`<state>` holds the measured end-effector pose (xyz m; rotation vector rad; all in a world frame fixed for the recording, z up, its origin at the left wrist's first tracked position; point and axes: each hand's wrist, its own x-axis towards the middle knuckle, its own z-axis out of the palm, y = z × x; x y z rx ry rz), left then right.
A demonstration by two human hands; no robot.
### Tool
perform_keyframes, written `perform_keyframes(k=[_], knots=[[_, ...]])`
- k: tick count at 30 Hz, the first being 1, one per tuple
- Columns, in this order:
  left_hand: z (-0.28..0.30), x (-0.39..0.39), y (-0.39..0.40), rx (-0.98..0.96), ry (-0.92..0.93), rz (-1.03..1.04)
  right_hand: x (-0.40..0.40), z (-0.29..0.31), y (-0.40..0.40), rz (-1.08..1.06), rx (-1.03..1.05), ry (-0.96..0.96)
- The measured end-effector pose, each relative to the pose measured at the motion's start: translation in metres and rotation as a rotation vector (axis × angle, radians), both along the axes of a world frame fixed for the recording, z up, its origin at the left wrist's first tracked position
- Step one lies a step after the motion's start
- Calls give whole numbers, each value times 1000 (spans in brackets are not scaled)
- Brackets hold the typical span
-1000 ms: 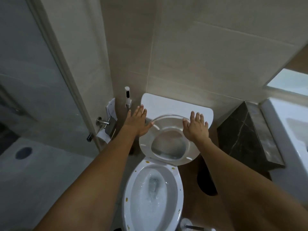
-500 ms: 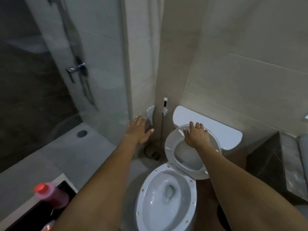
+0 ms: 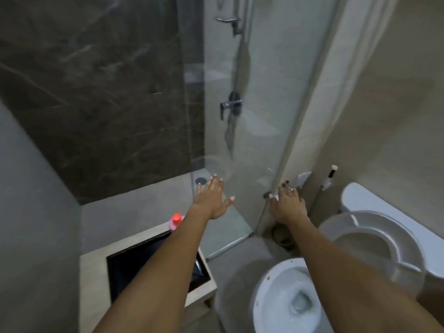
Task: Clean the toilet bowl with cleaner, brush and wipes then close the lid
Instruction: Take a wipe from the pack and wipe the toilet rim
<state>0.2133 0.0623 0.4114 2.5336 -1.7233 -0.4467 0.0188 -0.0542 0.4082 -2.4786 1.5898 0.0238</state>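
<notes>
The white toilet bowl [image 3: 269, 306] stands at the lower right with small yellow spots on its rim. Its seat and lid [image 3: 394, 239] are raised against the cistern [image 3: 374, 200]. A pink bottle with a red cap [image 3: 176, 221] stands on a wooden stand at the left, partly hidden by my left forearm. My left hand [image 3: 211, 198] is stretched out flat above and beyond the bottle, holding nothing. In front of the glass partition's edge, my right hand [image 3: 287, 203] hangs with fingers relaxed, empty and off the seat.
A light wooden stand with a dark top [image 3: 96, 260] sits at the lower left. A glass shower partition [image 3: 240, 140] runs between the stand and the toilet. A bidet sprayer [image 3: 329, 179] hangs on the wall left of the cistern.
My view has swung left towards the shower. My right hand has left the raised seat and moved left. My left hand has moved left, now over the stand.
</notes>
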Motion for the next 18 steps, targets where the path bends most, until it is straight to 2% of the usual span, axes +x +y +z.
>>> perform_keyframes(k=[10, 18], knots=[[-29, 131, 178, 66, -5, 320, 158, -15, 121, 297, 16, -4], [-61, 169, 267, 118, 23, 522, 229, -34, 179, 488, 31, 60]])
